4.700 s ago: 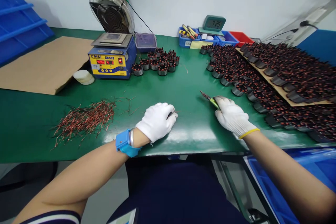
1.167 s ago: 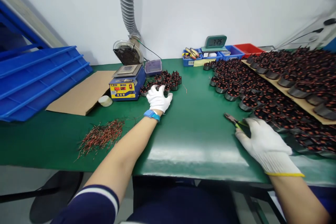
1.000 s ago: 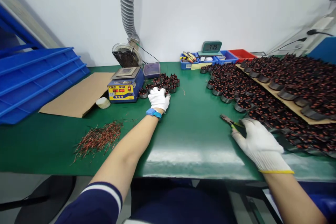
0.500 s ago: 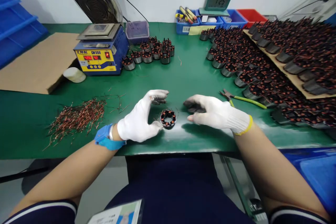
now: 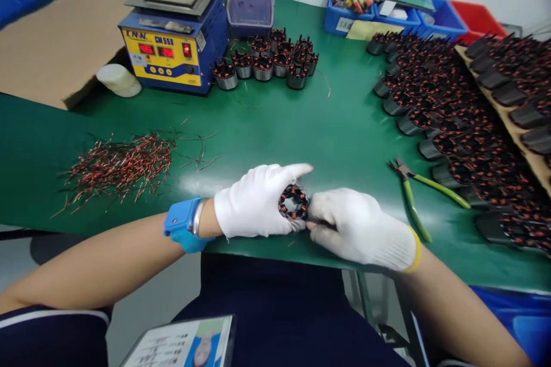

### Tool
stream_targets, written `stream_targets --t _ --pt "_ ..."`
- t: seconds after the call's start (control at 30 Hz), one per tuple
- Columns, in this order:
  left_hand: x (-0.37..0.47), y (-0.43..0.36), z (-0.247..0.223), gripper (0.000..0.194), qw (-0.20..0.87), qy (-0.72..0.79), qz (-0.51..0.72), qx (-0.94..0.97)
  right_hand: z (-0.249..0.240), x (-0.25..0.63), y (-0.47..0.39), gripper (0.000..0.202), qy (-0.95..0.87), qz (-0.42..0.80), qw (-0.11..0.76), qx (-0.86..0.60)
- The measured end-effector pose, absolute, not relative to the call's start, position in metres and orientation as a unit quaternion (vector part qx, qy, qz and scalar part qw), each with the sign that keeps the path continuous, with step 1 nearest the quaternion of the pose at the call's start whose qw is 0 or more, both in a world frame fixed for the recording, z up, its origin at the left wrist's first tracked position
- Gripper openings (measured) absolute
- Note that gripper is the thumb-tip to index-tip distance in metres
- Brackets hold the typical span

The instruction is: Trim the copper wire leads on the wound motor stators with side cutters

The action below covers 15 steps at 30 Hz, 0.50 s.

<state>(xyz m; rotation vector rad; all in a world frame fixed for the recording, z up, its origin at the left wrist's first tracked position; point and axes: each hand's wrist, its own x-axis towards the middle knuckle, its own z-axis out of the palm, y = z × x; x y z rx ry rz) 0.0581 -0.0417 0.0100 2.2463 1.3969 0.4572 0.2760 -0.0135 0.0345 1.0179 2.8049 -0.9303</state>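
A small ring-shaped motor stator [image 5: 293,202] wound with copper wire is in my gloved left hand [image 5: 262,200]. The thumb and fingers curve round its left side, and one finger stretches past its far edge. My right hand [image 5: 350,223], in a white glove with a yellow cuff, is closed at the stator's right side. Its fingertips are pinched close to the ring; whether a wire end is between them is too small to make out. Green-handled cutting pliers [image 5: 408,183] lie open on the table to the right of my right hand.
A pile of copper wire scraps [image 5: 123,166] lies left on the green table [image 5: 275,132]. Behind are a blue-and-yellow machine [image 5: 172,40], several stators [image 5: 262,66] and a purple bin [image 5: 249,8]. Rows of stators [image 5: 447,120] fill the right. Blue bins [image 5: 348,17] stand at the back.
My left hand has closed round the stator, which stood on the table between both hands. My right hand has come in to its right side and pinched shut. The view has shifted.
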Motion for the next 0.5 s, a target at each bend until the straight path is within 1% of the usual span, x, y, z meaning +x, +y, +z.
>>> stream_targets --t 0.07,0.1,0.13,0.2,0.23,0.27,0.3,0.33,0.43,0.5 --pt "0.058 -0.042 0.012 0.091 0.245 0.5 0.156 0.816 0.035 0.281 -0.007 0.01 0.869 -0.373 0.037 0.323" --pt "0.057 -0.042 0.012 0.095 0.254 0.5 0.151 0.814 0.035 0.283 -0.003 0.011 0.842 -0.417 0.028 0.341" --pt "0.057 -0.042 0.013 0.099 0.263 0.503 0.147 0.81 0.034 0.284 0.0 0.015 0.815 -0.45 0.001 0.365" --pt "0.057 -0.042 0.014 0.104 0.273 0.505 0.146 0.805 0.031 0.281 0.005 0.028 0.785 -0.47 -0.086 0.395" --pt "0.057 -0.042 0.014 0.104 0.273 0.506 0.149 0.805 0.029 0.279 0.005 0.03 0.788 -0.459 -0.127 0.39" --pt "0.058 -0.041 0.014 0.103 0.275 0.504 0.151 0.805 0.028 0.275 0.005 0.025 0.799 -0.441 -0.154 0.378" --pt "0.058 -0.041 0.014 0.104 0.278 0.503 0.151 0.804 0.026 0.271 0.004 0.017 0.813 -0.422 -0.163 0.367" --pt "0.059 -0.041 0.015 0.105 0.282 0.504 0.149 0.803 0.025 0.268 0.003 0.012 0.824 -0.4 -0.16 0.367" --pt "0.055 -0.039 0.018 0.108 0.309 0.507 0.136 0.793 0.023 0.264 0.001 0.014 0.83 -0.327 -0.117 0.437" --pt "0.047 -0.037 0.022 0.104 0.35 0.483 0.13 0.792 0.023 0.264 0.001 0.013 0.827 -0.294 -0.089 0.471"
